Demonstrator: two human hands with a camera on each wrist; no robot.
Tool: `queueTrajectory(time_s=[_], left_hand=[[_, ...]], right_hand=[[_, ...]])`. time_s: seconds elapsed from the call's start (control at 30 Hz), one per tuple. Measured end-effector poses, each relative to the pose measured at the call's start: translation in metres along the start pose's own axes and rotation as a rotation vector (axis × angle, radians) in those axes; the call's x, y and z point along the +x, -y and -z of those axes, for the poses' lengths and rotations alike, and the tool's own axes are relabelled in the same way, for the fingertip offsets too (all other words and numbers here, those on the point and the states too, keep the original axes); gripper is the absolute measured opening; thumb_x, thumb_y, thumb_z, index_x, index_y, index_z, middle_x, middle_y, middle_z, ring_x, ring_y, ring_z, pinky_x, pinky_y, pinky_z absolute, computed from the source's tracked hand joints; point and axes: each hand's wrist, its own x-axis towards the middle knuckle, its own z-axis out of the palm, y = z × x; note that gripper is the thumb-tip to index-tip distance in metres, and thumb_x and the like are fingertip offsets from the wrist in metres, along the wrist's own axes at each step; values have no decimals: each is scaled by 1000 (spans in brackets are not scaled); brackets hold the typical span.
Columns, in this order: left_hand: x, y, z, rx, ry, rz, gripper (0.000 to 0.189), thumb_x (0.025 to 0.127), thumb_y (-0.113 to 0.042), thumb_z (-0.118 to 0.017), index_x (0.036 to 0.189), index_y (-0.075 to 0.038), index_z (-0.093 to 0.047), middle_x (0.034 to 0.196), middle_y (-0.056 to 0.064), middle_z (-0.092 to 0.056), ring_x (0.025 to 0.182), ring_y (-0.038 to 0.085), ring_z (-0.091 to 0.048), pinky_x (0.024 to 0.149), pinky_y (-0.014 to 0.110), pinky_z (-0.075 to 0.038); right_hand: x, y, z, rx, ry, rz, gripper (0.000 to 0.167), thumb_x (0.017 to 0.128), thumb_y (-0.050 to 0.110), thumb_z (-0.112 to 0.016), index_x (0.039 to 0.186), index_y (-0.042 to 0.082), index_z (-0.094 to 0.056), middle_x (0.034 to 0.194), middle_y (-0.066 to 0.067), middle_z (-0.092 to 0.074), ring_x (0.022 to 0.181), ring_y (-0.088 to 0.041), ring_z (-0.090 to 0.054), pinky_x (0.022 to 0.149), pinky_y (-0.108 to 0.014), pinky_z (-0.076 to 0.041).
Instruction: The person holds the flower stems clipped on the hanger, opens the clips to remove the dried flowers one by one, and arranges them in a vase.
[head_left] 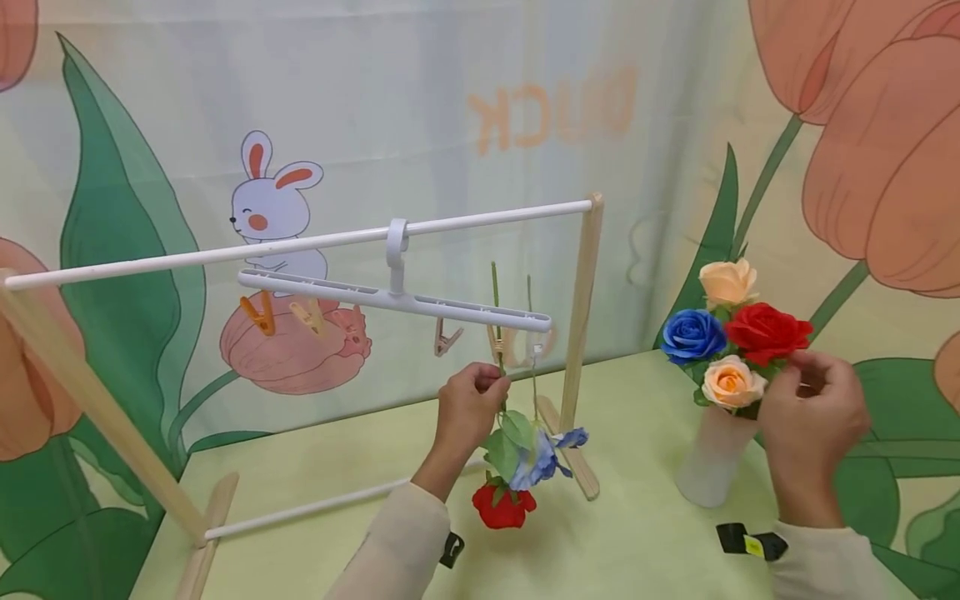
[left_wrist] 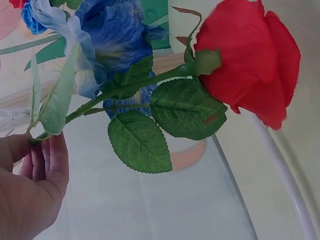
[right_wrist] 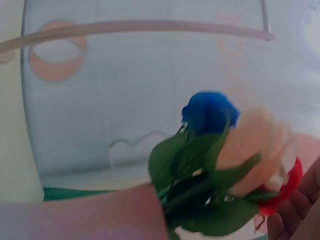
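My left hand (head_left: 472, 404) pinches the green stem of a red rose (head_left: 504, 506) between thumb and fingertips. The rose hangs head down, its stem passing a beige clip (head_left: 497, 342) on the white hanger (head_left: 397, 298). Beside it a blue flower (head_left: 542, 460) hangs head down below a clear clip (head_left: 537, 346). At the right, my right hand (head_left: 813, 425) has its fingers loosely bent at the edge of another red rose (head_left: 768, 332). That rose stands in a white vase (head_left: 708, 467) with a blue rose (right_wrist: 210, 112) and two peach roses (head_left: 731, 381).
A white rod (head_left: 300, 246) on wooden posts (head_left: 581, 317) carries the hanger. Orange (head_left: 258, 313), yellow and pink clips hang along its left half. A lower rod (head_left: 315, 507) runs between the wooden feet. Behind the green table (head_left: 637, 517) hangs a printed curtain.
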Motion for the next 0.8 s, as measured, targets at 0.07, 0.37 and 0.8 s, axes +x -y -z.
queueTrajectory(time_s=[0.07, 0.37, 0.8], left_hand=[[0, 0, 0, -12, 16, 6, 17, 95, -23, -71, 103, -8, -73, 88, 5, -75, 75, 13, -65, 69, 27, -55], [-1, 0, -1, -85, 58, 62, 15, 97, -22, -70, 103, -9, -71, 92, 7, -72, 75, 14, -66, 67, 27, -59], [0, 0, -1, -168, 77, 93, 15, 97, -18, -69, 105, -5, -69, 96, 11, -69, 81, 18, -66, 66, 30, -62]], right_hand=[[-4, 10, 0, 19, 4, 16, 30, 97, 17, -51, 114, 2, -70, 88, 36, -45, 77, 14, -45, 72, -13, -37], [-32, 39, -10, 74, 63, 153, 25, 95, 14, -60, 112, 1, -72, 96, 0, -67, 79, 15, -46, 72, -7, -39], [-103, 70, -52, 207, 280, 324, 15, 90, 3, -68, 104, -2, -70, 97, -16, -70, 84, -12, -63, 73, -13, -49]])
